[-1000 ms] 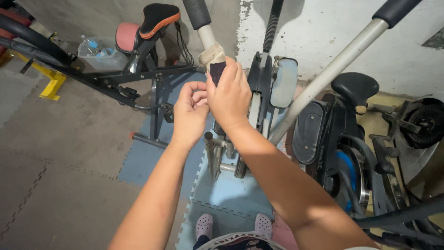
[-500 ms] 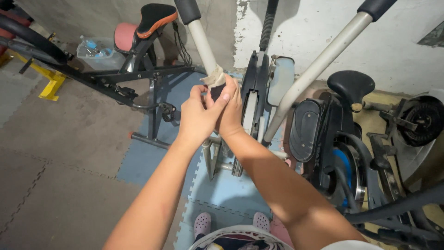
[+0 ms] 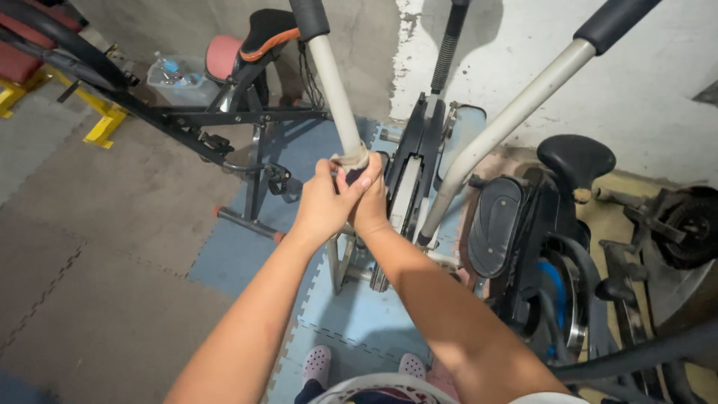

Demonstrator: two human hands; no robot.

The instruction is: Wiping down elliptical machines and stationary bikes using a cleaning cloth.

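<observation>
Handlebar pole of the elliptical trainer gripped low by both hands

Handlebar pole, pale with a black foam grip at its top, is slanting up and away from the hands at the middle of the head view. Left hand is closing around the pole's lower end, fingers curled over a dark piece there. Right hand is pressing in just beside it, touching the left, fingers wrapped on the same spot. A strip of pale tape or cloth is ringing the pole right above the knuckles. What the dark piece is, cannot tell.

Second pale pole is leaning off to the right, well apart from the hands. Elliptical trainer body is standing behind the hands, on blue floor mats. An exercise bike with a black and orange saddle is sitting to the left rear. Another black machine is crowding the right side. Light clogs are showing at the bottom edge.
</observation>
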